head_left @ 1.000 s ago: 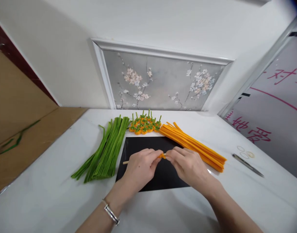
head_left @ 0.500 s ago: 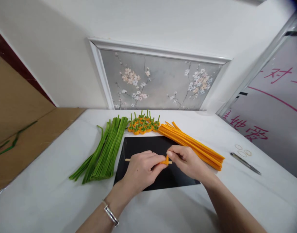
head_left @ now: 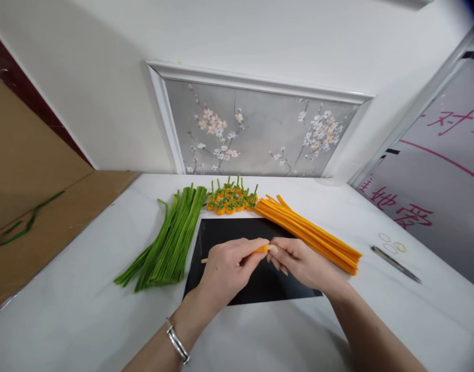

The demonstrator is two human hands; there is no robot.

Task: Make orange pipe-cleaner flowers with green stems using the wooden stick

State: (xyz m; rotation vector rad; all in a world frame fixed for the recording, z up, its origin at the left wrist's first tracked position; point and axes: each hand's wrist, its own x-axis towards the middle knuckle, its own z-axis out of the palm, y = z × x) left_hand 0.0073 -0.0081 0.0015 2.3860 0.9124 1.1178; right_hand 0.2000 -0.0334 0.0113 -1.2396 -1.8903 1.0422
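Note:
Over a black mat [head_left: 225, 230], my left hand [head_left: 231, 263] is closed around a thin wooden stick [head_left: 204, 261] whose left end pokes out past the hand. An orange pipe cleaner [head_left: 262, 249] is wrapped on the stick and shows between my left thumb and forefinger; the rest of it is hidden. My right hand [head_left: 299, 258] pinches at the stick's right end, touching or almost touching the orange wrap. Behind the mat stand several small orange pumpkin-like pieces [head_left: 231, 206] with green tops and upright stems.
A bundle of green pipe cleaners [head_left: 173, 243] lies left of the mat, an orange pipe cleaner bundle [head_left: 310, 232] to the right. Tweezers [head_left: 395, 263] and rubber bands [head_left: 391, 249] rest at far right. Cardboard [head_left: 66, 206] borders the white table [head_left: 105, 320] on the left.
The orange end that stood up between my hands is no longer upright. My right fingers have moved down and around the stick's right end. The view has shifted slightly.

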